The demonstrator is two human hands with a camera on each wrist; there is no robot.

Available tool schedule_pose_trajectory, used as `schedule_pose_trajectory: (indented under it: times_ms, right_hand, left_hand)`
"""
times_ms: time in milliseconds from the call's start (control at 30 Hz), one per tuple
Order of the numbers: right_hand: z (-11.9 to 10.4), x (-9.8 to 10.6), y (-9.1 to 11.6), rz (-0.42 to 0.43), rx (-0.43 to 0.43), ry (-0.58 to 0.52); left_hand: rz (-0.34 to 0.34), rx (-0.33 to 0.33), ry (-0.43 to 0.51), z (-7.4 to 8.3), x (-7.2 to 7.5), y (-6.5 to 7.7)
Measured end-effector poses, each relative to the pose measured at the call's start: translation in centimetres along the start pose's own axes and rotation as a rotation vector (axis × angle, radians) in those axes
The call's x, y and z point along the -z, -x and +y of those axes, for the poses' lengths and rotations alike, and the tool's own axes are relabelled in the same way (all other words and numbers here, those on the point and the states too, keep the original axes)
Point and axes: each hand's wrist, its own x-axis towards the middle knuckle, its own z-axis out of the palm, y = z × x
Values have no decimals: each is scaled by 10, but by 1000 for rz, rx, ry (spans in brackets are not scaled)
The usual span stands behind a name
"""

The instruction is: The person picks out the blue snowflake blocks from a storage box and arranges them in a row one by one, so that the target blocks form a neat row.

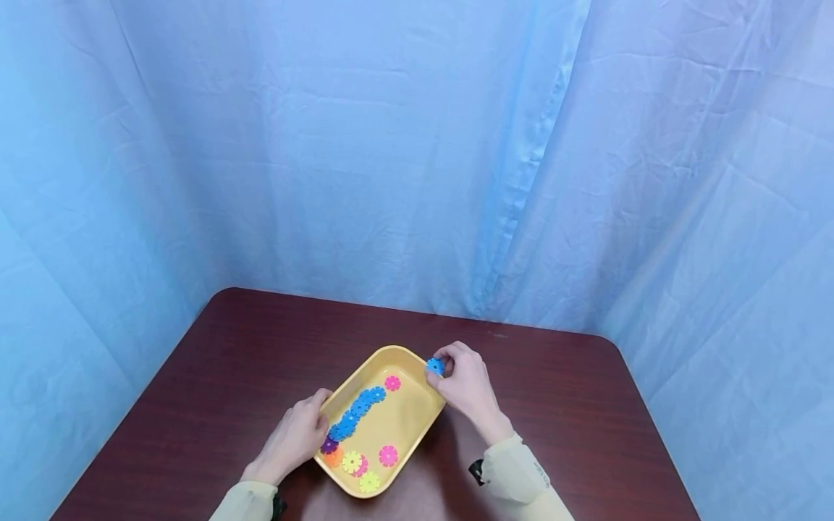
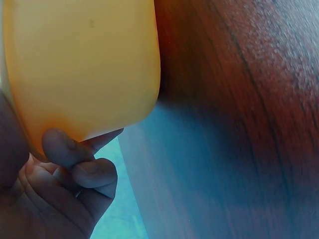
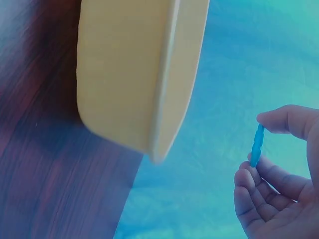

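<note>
A yellow plastic tray (image 1: 407, 420) is gripped at its left rim by my left hand (image 1: 295, 438); the left wrist view shows the fingers (image 2: 67, 149) bent against the tray's outer side. Between thumb and fingers, my right hand (image 1: 469, 383) pinches a blue notched disc (image 1: 434, 366) above the tray's far right corner. Seen edge-on in the right wrist view, the blue disc (image 3: 257, 146) is thin and apart from the tray. Inside the tray, several blue discs (image 1: 360, 407) overlap in a row. Pink (image 1: 388, 456), yellow (image 1: 369, 482), orange and purple discs lie near them.
The tray sits at a slant over a dark reddish wooden table (image 1: 260, 347) with rounded far corners. Light blue cloth (image 1: 365, 159) hangs behind the table and along both sides.
</note>
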Motion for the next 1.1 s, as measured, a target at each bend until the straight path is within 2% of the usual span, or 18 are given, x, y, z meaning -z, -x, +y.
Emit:
schedule_pose_trajectory:
  times_ms: [400,600,1100]
  right_hand:
    - [33,19,18,44,-14,33]
    - [48,25,26,72,-34,38]
    - [90,27,51,65,-157,111]
  left_hand:
    - [-27,12,5,1,1,-2]
    - [-19,3,12,1,2,-3]
    - [-25,16,15,1,1,-2]
